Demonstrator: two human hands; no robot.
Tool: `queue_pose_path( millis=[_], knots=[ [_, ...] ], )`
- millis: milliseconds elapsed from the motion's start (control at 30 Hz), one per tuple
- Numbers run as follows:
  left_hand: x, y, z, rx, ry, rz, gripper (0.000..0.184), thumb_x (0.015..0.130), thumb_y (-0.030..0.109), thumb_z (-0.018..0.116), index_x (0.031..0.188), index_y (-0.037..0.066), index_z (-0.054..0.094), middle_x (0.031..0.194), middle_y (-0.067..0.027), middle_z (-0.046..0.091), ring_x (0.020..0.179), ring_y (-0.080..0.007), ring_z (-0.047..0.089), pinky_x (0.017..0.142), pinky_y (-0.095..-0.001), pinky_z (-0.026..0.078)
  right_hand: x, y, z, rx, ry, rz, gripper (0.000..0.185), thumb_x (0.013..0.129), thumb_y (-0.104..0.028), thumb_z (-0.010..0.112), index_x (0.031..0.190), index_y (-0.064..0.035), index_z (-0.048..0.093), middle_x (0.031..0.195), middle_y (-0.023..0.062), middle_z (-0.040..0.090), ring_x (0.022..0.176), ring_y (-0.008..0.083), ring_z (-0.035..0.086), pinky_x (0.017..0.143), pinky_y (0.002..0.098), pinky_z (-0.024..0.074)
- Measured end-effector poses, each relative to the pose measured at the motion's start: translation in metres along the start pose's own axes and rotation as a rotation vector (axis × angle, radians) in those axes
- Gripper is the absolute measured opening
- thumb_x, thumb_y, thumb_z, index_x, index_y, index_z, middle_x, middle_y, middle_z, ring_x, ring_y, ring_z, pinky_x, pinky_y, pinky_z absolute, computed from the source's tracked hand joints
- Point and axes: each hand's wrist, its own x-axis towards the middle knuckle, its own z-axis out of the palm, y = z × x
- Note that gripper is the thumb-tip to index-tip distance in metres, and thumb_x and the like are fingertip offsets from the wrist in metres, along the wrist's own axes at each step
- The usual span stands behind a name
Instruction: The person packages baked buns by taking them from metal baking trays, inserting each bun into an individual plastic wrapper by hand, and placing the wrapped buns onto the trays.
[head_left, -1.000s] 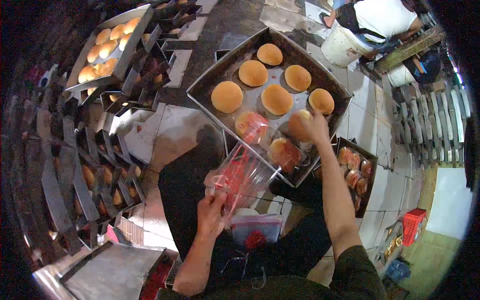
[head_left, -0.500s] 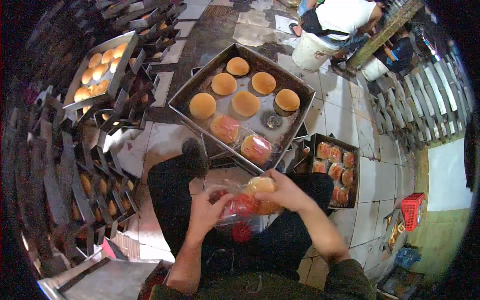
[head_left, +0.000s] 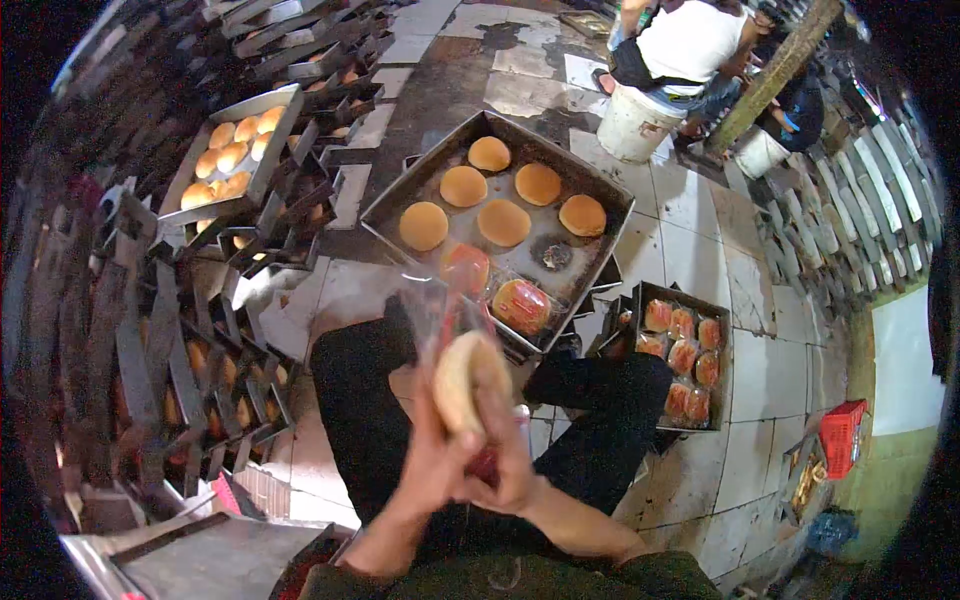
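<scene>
A bun (head_left: 458,385), blurred by motion, is held up on edge over my lap. My left hand (head_left: 432,455) is closed on its left and lower side. On its right side my right hand (head_left: 505,455) is closed too, so both hands meet at the base of the bun. A clear plastic bag (head_left: 432,310) with red print, smeared by motion, stands up around or behind the bun; I cannot tell which. Just beyond is a metal tray (head_left: 375,215) of bare buns (head_left: 503,222), with a wrapped bun (head_left: 521,306) at its near corner.
A tray of wrapped buns (head_left: 683,356) lies at the right. Stacked trays (head_left: 150,350) crowd the left, one holding buns (head_left: 232,156). Farther off, a person in a white top (head_left: 690,45) sits on a white bucket (head_left: 635,125). A red basket (head_left: 843,440) stands far right.
The bun and bag were low and lying across my lap with my hands apart. Now the bun is raised upright and both hands have come together around it.
</scene>
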Motion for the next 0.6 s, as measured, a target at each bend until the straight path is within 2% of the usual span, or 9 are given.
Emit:
queue_pose_path(
  millis=[67, 133, 167, 267, 333, 433, 467, 533, 600],
  knots=[
    [0.004, 0.021, 0.025, 0.024, 0.261, -0.137, 0.072, 0.086, 0.045, 0.042, 0.136, 0.007, 0.006, 0.135, -0.0143, 0.025, 0.125, -0.0281, 0.025, 0.100, -0.0405, 0.026, 0.013, 0.003, -0.019, 0.069, -0.102, -0.159, 0.092, 0.073, -0.063, 0.047, 0.131, 0.0047, 0.022, 0.136, 0.0252, 0.021, 0.126, 0.0409, 0.020, 0.102, 0.0471, 0.0162],
    [0.007, 0.009, -0.006, -0.499, 0.207, -0.148, 0.081, 0.082, 0.053, 0.045, 0.137, 0.011, 0.003, 0.140, -0.0112, 0.014, 0.129, -0.0266, 0.016, 0.103, -0.0405, 0.018, 0.010, 0.003, -0.011, 0.104, -0.220, -0.175, 0.097, 0.070, -0.068, 0.045, 0.131, 0.0048, 0.022, 0.136, 0.0254, 0.021, 0.126, 0.0413, 0.020, 0.102, 0.0474, 0.0158],
    [-0.002, -0.021, -0.027, -1.144, 0.152, -0.282, 0.081, 0.082, 0.054, 0.044, 0.138, 0.014, 0.001, 0.141, -0.0085, 0.011, 0.130, -0.0253, 0.012, 0.104, -0.0398, 0.014, 0.008, 0.003, -0.008, 0.130, -0.329, -0.194, 0.102, 0.067, -0.072, 0.043, 0.131, 0.0048, 0.022, 0.136, 0.0257, 0.021, 0.126, 0.0417, 0.021, 0.102, 0.0477, 0.0154],
    [-0.020, -0.023, -0.003, -0.664, 0.127, -0.496, 0.079, 0.082, 0.055, 0.041, 0.137, 0.013, 0.004, 0.140, -0.0074, 0.017, 0.129, -0.0260, 0.014, 0.104, -0.0414, 0.016, 0.023, 0.003, -0.009, -0.044, -0.156, -0.300, 0.106, 0.064, -0.077, 0.039, 0.131, 0.0031, 0.023, 0.137, 0.0254, 0.019, 0.126, 0.0412, 0.021, 0.102, 0.0469, 0.0141],
    [0.001, 0.017, -0.002, -0.644, 0.198, -0.440, 0.091, 0.073, 0.068, 0.042, 0.137, 0.015, 0.006, 0.137, -0.0094, 0.023, 0.127, -0.0273, 0.020, 0.104, -0.0442, 0.018, 0.023, -0.001, -0.013, 0.220, -0.170, -0.102, 0.103, 0.065, -0.078, 0.036, 0.131, 0.0008, 0.027, 0.136, 0.0238, 0.023, 0.126, 0.0385, 0.023, 0.103, 0.0456, 0.0127],
    [0.016, -0.017, -0.036, -0.871, 0.263, -0.246, 0.083, 0.075, 0.069, 0.035, 0.131, 0.009, 0.027, 0.127, -0.0137, 0.038, 0.114, -0.0291, 0.041, 0.096, -0.0441, 0.034, 0.039, 0.003, -0.008, 0.145, -0.345, -0.165, 0.103, 0.066, -0.078, 0.033, 0.129, 0.0036, 0.030, 0.132, 0.0247, 0.031, 0.125, 0.0324, 0.030, 0.101, 0.0399, 0.0214],
    [0.034, -0.018, -0.031, -0.556, 0.434, -0.490, 0.074, 0.078, 0.065, 0.037, 0.123, 0.006, 0.040, 0.119, -0.0149, 0.047, 0.108, -0.0284, 0.046, 0.092, -0.0444, 0.038, 0.039, 0.008, -0.003, 0.143, -0.349, -0.157, 0.103, 0.066, -0.078, 0.033, 0.129, 0.0036, 0.030, 0.132, 0.0247, 0.031, 0.125, 0.0324, 0.030, 0.101, 0.0399, 0.0214],
    [0.032, -0.078, -0.039, -1.000, 0.468, -0.451, 0.060, 0.083, 0.057, 0.036, 0.118, 0.008, 0.043, 0.111, -0.0123, 0.050, 0.100, -0.0258, 0.051, 0.083, -0.0412, 0.044, 0.043, 0.023, 0.005, 0.150, -0.396, 0.224, 0.100, 0.067, -0.076, 0.035, 0.128, 0.0035, 0.032, 0.129, 0.0234, 0.035, 0.122, 0.0333, 0.034, 0.100, 0.0383, 0.0241],
    [0.029, -0.087, -0.064, -1.278, 0.452, -0.601, 0.062, 0.082, 0.059, 0.037, 0.110, 0.005, 0.047, 0.107, -0.0142, 0.053, 0.102, -0.0295, 0.050, 0.084, -0.0428, 0.044, 0.054, 0.028, 0.011, 0.302, -0.402, 0.112, 0.080, 0.070, -0.062, 0.053, 0.119, 0.0006, 0.046, 0.125, 0.0200, 0.041, 0.117, 0.0322, 0.040, 0.098, 0.0390, 0.0281]
  ],
)
